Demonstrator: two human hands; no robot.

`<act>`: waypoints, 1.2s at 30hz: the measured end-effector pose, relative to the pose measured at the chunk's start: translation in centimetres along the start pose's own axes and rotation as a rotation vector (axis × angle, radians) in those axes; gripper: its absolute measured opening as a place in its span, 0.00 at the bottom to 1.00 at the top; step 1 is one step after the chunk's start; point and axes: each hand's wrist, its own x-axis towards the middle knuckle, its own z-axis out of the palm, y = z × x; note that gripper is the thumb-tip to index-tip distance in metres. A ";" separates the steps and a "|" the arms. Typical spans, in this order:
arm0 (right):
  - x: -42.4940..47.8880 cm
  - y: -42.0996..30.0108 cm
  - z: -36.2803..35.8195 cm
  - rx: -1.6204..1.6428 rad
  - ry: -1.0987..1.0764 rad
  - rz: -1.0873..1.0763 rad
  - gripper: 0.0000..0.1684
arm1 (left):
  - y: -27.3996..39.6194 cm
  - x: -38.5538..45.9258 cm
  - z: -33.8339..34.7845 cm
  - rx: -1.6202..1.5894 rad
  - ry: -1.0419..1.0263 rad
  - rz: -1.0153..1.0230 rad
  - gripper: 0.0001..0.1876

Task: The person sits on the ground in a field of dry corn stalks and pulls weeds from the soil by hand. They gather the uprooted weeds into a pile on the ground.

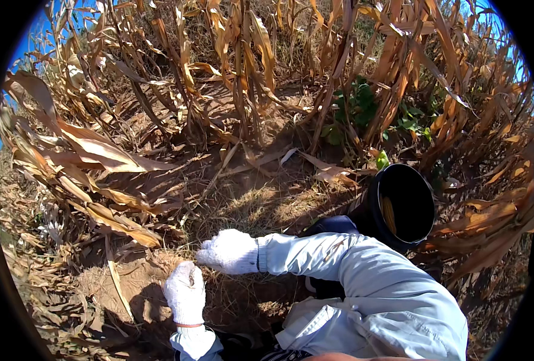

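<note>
My left hand (184,291), in a white knit glove, is low over the dry soil with its fingers curled. A small brownish patch shows on the glove; whether it is dirt or something held is unclear. Close beside it my right hand (231,252), gloved the same way, reaches across to the left, fingers bent over dry grass (181,252). Its fingertips are turned away, so I cannot see anything in its grasp. A black bucket (374,203) leans beyond my right arm, with a yellow corn cob (388,214) inside.
Dry corn stalks (242,76) stand across the far side. Bent corn leaves (109,149) jut in at the left, and more stalks (488,216) crowd the right. A green leafy plant (357,104) grows among them. Straw and fallen leaves cover the bare soil (122,280).
</note>
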 end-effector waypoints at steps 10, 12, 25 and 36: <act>-0.3 -1.1 -0.3 0.415 0.115 0.054 0.13 | 2.1 0.1 -0.8 0.037 0.062 0.064 0.06; 0.1 -0.9 0.2 0.478 0.074 0.128 0.14 | 2.3 0.1 -1.1 0.131 0.077 0.114 0.06; -0.3 -0.4 0.1 0.432 0.091 0.114 0.12 | 2.4 0.0 -0.9 0.123 0.070 0.084 0.07; -0.1 -1.1 0.5 0.184 0.147 0.015 0.12 | 1.6 -0.9 0.0 -0.304 -0.103 -0.094 0.04</act>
